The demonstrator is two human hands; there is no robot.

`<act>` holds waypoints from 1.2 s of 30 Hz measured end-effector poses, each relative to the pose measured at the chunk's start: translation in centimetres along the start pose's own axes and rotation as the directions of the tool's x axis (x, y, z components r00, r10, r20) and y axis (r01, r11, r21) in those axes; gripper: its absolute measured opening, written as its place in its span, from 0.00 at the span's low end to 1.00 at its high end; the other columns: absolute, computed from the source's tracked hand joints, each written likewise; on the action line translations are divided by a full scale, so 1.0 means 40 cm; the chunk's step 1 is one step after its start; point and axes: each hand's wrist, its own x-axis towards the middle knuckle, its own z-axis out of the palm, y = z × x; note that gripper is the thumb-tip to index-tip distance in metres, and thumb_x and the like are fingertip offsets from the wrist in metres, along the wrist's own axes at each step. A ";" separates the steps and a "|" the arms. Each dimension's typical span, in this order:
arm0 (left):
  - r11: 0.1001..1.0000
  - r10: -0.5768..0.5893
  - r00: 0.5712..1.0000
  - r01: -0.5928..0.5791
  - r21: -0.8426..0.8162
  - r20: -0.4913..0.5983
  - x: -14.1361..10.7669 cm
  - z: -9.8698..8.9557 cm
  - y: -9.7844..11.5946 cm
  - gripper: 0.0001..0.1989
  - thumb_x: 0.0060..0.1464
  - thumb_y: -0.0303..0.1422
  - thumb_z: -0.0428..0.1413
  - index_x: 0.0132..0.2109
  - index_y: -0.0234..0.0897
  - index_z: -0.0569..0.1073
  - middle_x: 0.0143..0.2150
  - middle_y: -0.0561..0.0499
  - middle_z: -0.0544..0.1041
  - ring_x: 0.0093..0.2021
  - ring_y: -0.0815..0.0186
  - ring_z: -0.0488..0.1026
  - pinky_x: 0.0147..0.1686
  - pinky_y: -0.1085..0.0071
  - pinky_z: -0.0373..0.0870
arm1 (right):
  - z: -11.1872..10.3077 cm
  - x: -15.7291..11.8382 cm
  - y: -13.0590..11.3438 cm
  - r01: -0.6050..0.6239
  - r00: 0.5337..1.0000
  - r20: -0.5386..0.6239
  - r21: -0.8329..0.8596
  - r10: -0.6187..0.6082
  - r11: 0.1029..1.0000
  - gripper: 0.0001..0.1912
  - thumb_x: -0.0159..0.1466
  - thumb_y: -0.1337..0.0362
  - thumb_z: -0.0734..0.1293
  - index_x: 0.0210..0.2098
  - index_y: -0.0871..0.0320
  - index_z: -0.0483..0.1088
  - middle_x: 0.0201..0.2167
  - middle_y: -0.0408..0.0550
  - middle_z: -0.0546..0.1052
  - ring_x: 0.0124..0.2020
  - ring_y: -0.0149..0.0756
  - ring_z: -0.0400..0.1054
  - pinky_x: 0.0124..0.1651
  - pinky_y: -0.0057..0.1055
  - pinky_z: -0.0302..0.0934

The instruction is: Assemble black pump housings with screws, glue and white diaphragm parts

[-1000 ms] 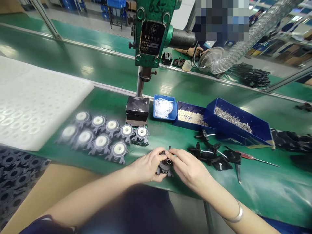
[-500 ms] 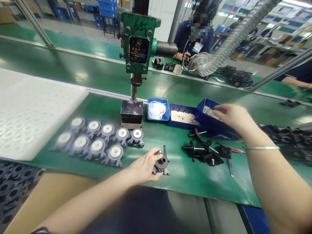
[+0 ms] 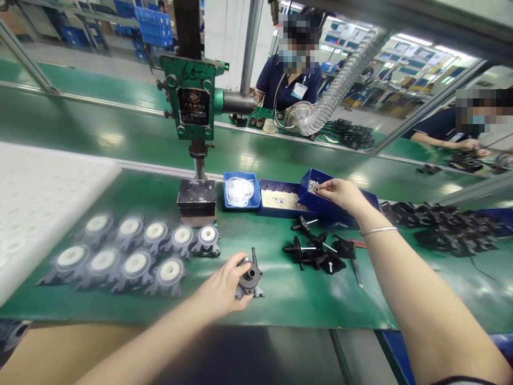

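Near the front edge of the green table, my left hand (image 3: 232, 283) is wrapped round a dark round housing (image 3: 250, 275) with a short central tube and a side pipe. My right hand (image 3: 336, 193) reaches into the tilted blue bin (image 3: 320, 201), its fingertips pinched together at the small metal screws (image 3: 313, 186); whether a screw is between them is too small to tell. Left of that bin are a blue bin of small cream parts (image 3: 280, 199) and a blue tray of white rings (image 3: 239, 192).
A green press (image 3: 188, 101) stands on a black block (image 3: 196, 195). Several housings with white discs (image 3: 170, 270) lie in rows at left. Black parts (image 3: 316, 248) and tweezers (image 3: 356, 267) lie below the bins. Two people sit across the table.
The head view has shifted, bringing a second person into view at right. My right hand's fingers have moved deeper among the screws. My left hand keeps its hold on the housing.
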 end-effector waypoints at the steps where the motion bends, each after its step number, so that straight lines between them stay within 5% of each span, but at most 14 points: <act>1: 1.000 -0.002 1.000 0.002 0.001 -0.004 0.000 -0.001 0.001 0.38 0.50 0.27 0.59 0.63 0.39 0.48 0.60 0.31 0.62 0.60 0.48 0.69 0.46 0.58 0.78 | 0.002 0.005 0.005 -0.003 1.000 0.007 0.011 0.003 1.000 0.12 0.62 0.70 0.70 0.45 0.67 0.74 0.37 0.49 0.75 0.34 0.28 0.70 0.37 0.18 0.61; 6: 1.000 0.017 0.999 -0.017 0.004 -0.028 0.003 -0.002 0.006 0.39 0.48 0.24 0.60 0.63 0.37 0.50 0.60 0.30 0.63 0.58 0.48 0.71 0.45 0.59 0.78 | 0.002 0.025 0.016 0.004 0.998 0.068 0.002 -0.005 1.000 0.10 0.63 0.73 0.67 0.44 0.65 0.75 0.39 0.47 0.75 0.37 0.28 0.71 0.43 0.19 0.64; 11: 0.999 0.013 1.000 -0.012 0.032 -0.027 0.005 -0.001 0.008 0.36 0.49 0.25 0.59 0.62 0.37 0.51 0.60 0.30 0.62 0.59 0.48 0.70 0.47 0.58 0.77 | -0.017 0.034 0.009 0.048 0.986 0.161 -0.076 -0.036 0.996 0.10 0.67 0.65 0.69 0.44 0.66 0.74 0.39 0.49 0.74 0.41 0.31 0.70 0.51 0.29 0.66; 18: 1.000 0.001 1.000 0.000 0.023 -0.029 0.002 -0.004 0.009 0.35 0.50 0.25 0.58 0.62 0.39 0.51 0.61 0.32 0.63 0.59 0.50 0.70 0.49 0.57 0.77 | -0.026 0.055 0.013 0.044 0.974 0.225 -0.103 -0.020 0.994 0.19 0.70 0.55 0.67 0.34 0.67 0.71 0.30 0.44 0.71 0.33 0.28 0.67 0.44 0.26 0.66; 26: 0.999 0.006 1.000 -0.005 0.035 -0.020 0.005 -0.006 0.011 0.35 0.50 0.25 0.58 0.62 0.37 0.52 0.60 0.31 0.63 0.58 0.49 0.71 0.49 0.58 0.77 | -0.027 0.021 0.036 -0.013 0.994 0.112 0.222 -0.012 0.975 0.15 0.72 0.58 0.65 0.39 0.68 0.70 0.28 0.43 0.69 0.27 0.23 0.64 0.37 0.21 0.65; 36: 1.000 -0.017 1.000 0.017 0.009 0.014 0.003 -0.011 0.010 0.35 0.51 0.26 0.59 0.62 0.39 0.52 0.61 0.32 0.62 0.60 0.49 0.69 0.50 0.56 0.76 | -0.029 -0.012 0.036 -0.119 0.992 0.103 0.647 0.068 0.753 0.11 0.73 0.64 0.64 0.41 0.69 0.67 0.31 0.44 0.68 0.29 0.22 0.64 0.34 0.18 0.65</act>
